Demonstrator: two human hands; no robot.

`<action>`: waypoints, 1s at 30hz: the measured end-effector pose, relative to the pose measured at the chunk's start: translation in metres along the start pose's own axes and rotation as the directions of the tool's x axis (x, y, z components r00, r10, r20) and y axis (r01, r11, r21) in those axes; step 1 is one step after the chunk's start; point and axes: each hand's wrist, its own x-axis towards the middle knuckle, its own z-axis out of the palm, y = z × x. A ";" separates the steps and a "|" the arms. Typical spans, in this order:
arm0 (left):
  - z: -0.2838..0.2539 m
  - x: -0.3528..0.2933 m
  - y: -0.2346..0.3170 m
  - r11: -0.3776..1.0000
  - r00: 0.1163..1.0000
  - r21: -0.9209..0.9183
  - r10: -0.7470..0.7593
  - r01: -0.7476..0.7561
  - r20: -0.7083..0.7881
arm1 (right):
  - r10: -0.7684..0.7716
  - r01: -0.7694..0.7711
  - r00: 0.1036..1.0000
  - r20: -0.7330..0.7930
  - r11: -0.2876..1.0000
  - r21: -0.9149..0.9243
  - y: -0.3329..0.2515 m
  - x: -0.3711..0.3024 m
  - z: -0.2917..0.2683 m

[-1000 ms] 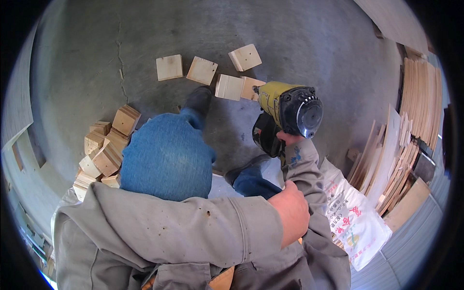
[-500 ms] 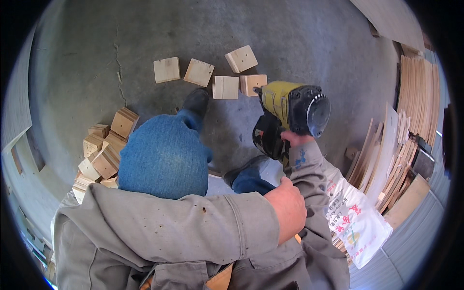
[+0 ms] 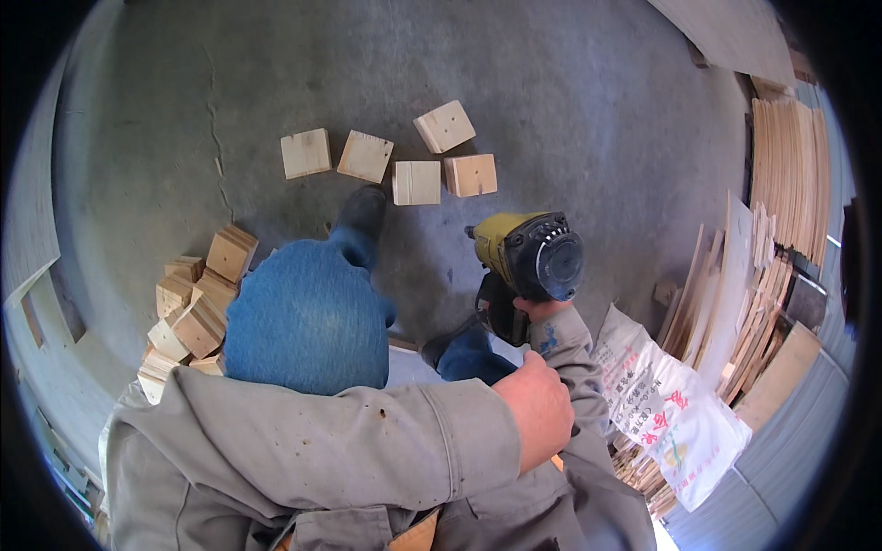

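Note:
My right hand (image 3: pixel 544 309) is wrapped round the handle of a yellow and black nail gun (image 3: pixel 531 254), whose nose points toward the far left, just short of a pale wooden block (image 3: pixel 470 175). Four-sided blocks lie around it: one with a grooved top (image 3: pixel 416 183), a tilted one (image 3: pixel 445 127) behind, and two more (image 3: pixel 366 156) (image 3: pixel 305 153) to the left. My left arm crosses my lap. Its hand (image 3: pixel 540 408) is closed against my right sleeve, with the fingertips curled under; whatever they hold is hidden.
A heap of wooden blocks (image 3: pixel 197 317) lies left of my blue-jeaned knee (image 3: pixel 308 312). At right are a white printed sack (image 3: pixel 675 404), stacked thin boards (image 3: pixel 790 174) and leaning wood strips (image 3: pixel 758 312). The concrete floor (image 3: pixel 303 64) has a crack at left.
My right hand has drawn the nail gun back toward me, its nose coming away from the right-hand block. My left hand stays by the right sleeve. The view has shifted slightly.

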 end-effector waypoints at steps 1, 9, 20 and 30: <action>-0.001 0.001 -0.002 1.000 1.000 -0.008 0.005 -0.005 0.015 | -0.030 0.033 0.999 0.033 0.992 -0.125 -0.007 0.001 0.000; -0.006 -0.001 -0.003 1.000 0.999 -0.018 0.005 -0.004 0.049 | -0.131 0.134 0.987 -0.096 0.990 0.032 -0.083 0.026 0.021; -0.019 -0.007 -0.006 0.995 0.992 -0.098 0.015 -0.003 0.122 | -0.043 0.073 0.988 -0.151 0.977 0.201 -0.173 0.070 0.041; -0.025 -0.008 -0.003 0.989 0.990 -0.142 -0.011 0.031 0.138 | -0.057 0.086 0.985 -0.164 0.980 0.177 -0.210 0.097 0.048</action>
